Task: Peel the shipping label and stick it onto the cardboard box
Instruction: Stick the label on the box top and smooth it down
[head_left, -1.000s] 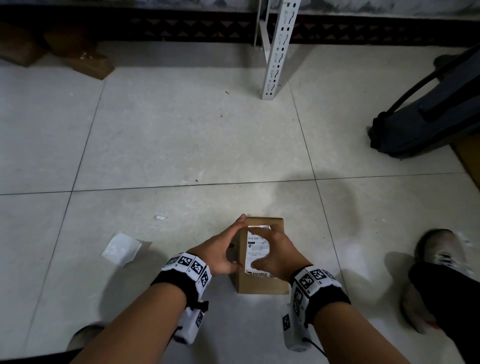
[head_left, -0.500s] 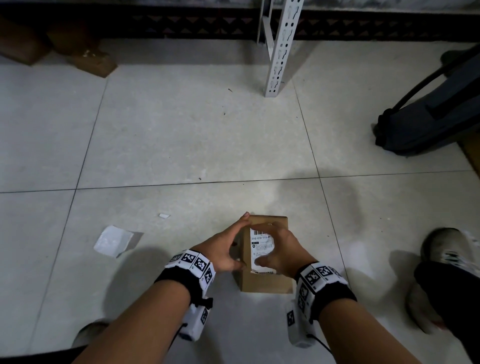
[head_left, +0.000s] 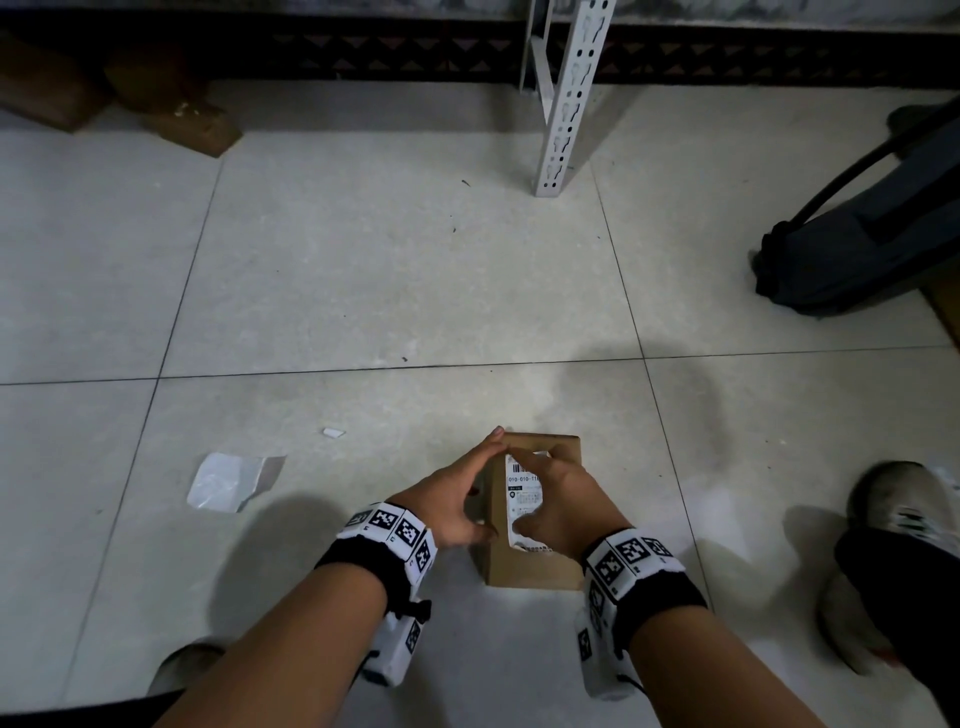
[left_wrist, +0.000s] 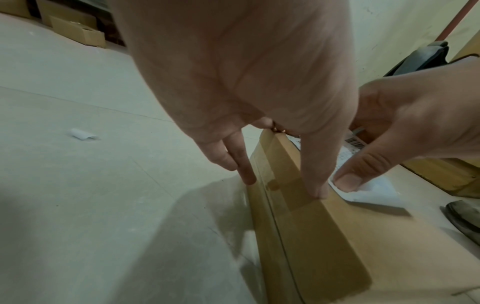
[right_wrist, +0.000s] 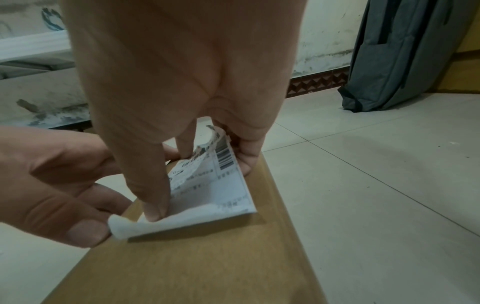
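A grey bag (head_left: 872, 249) lies right of a white slotted post (head_left: 563, 104) on floor tiles (head_left: 363, 260).

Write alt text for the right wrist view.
A right hand presses a wrinkled white shipping label onto the top of a brown cardboard box, thumb at the near end, fingers at the far end. The left hand touches the label's lifted near corner; a grey bag stands by the wall behind.

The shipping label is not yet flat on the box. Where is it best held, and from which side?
Probably pinch the shipping label at its near-left corner, coming in from the left edge of the cardboard box: that corner curls up off the top face.
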